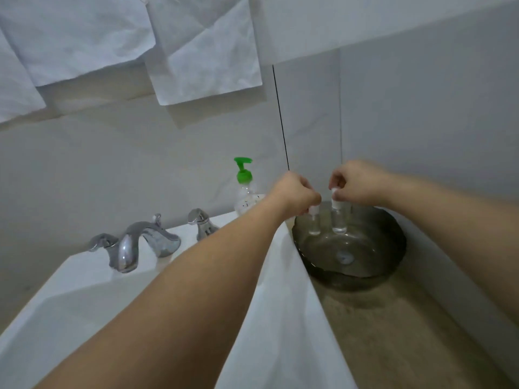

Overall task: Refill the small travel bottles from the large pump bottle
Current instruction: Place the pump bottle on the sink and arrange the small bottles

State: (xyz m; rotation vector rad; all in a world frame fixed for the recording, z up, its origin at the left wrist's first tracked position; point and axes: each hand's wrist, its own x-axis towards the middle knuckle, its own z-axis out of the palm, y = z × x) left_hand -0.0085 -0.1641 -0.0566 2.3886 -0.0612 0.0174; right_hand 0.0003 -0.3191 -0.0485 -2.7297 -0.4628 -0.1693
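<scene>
Two small clear travel bottles with white tops stand upright inside a smoky glass bowl [393, 265]. My left hand [295, 193] grips the top of the left travel bottle [314, 224]. My right hand [358, 182] pinches the white cap of the right travel bottle [339, 221]. The large clear pump bottle [245, 192] with a green pump head stands on the back of the white sink counter, just left of my left wrist, partly hidden by it.
A chrome faucet [132, 248] with two handles sits on the white sink [84, 290] at left. The bowl rests on a brown shelf [393, 332] beside a grey wall. White paper sheets [202, 51] hang on the wall above.
</scene>
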